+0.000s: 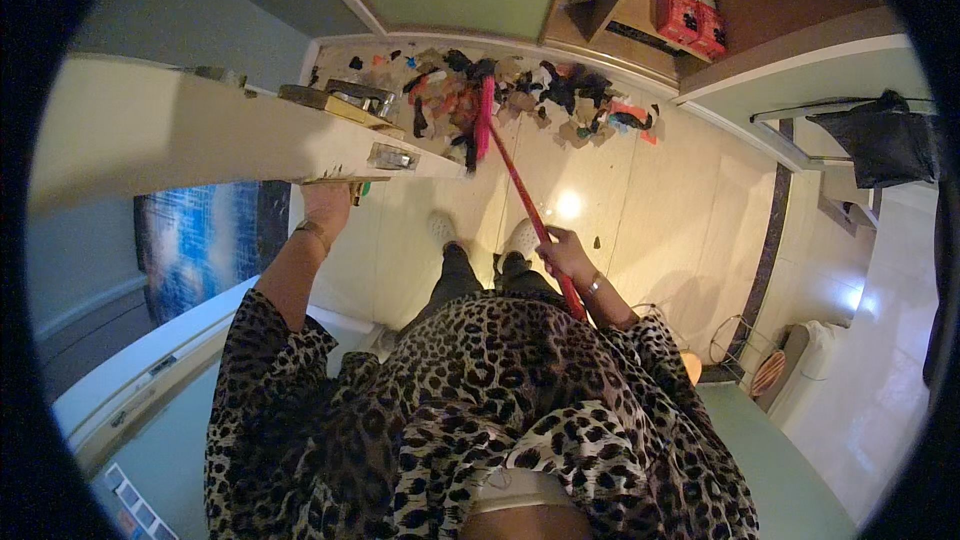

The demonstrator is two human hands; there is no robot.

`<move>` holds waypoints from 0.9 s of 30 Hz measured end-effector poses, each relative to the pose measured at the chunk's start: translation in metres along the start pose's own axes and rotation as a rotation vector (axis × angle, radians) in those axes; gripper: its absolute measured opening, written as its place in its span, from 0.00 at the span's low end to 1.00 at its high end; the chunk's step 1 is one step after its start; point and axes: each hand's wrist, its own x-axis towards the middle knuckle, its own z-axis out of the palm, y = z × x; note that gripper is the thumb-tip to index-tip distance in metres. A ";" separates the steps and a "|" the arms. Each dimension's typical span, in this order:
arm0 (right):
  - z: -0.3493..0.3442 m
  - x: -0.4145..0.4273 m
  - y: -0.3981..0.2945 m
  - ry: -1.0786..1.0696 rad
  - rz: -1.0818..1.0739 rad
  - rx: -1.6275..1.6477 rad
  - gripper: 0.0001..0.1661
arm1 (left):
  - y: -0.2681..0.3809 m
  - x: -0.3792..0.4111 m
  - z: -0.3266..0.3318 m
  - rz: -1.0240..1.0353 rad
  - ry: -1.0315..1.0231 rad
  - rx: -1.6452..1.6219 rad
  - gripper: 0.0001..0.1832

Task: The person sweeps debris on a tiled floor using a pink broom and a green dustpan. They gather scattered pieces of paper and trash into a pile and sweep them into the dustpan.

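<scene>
My right hand (566, 251) is closed around the red handle of a broom (517, 178), which slants from my waist to the floor. The broom's pink head (485, 116) rests among a spread of dark, brown and orange scraps (574, 90) along the foot of the green wall. My left hand (328, 206) is at the door handle (358, 193) on the near face of a pale door (247, 142); the door edge hides the fingers in part, so its grip is unclear. A metal latch plate (394, 157) shows on the door's edge.
Red boxes (690, 22) stand in an open wooden shelf at the top right. A black bag (874, 139) hangs at the right. A wire rack (739, 345) stands on the floor at the lower right. A blue patterned mat (210, 247) lies beyond the door.
</scene>
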 end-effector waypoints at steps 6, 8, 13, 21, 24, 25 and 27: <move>-0.028 -0.015 -0.046 0.005 -0.002 0.194 0.31 | 0.003 -0.016 -0.016 0.025 -0.158 0.057 0.20; -0.043 -0.041 -0.059 -0.011 0.044 0.116 0.26 | -0.001 -0.026 -0.018 0.007 -0.243 -0.028 0.21; -0.029 -0.046 -0.047 -0.034 0.019 -0.337 0.20 | 0.012 -0.029 -0.034 -0.158 -0.339 -0.178 0.20; -0.032 0.034 -0.062 -0.097 0.013 0.312 0.14 | -0.012 -0.056 -0.005 -0.098 -0.179 -0.064 0.18; -0.065 -0.023 -0.054 -0.088 0.033 0.376 0.34 | -0.011 -0.065 0.003 -0.270 -0.070 -0.035 0.18; -0.075 -0.050 -0.049 -0.056 0.065 0.346 0.37 | -0.004 -0.066 0.000 -0.355 -0.038 -0.148 0.18; -0.083 -0.100 -0.033 0.063 0.115 0.250 0.36 | 0.009 -0.070 -0.012 -0.526 0.060 -0.369 0.18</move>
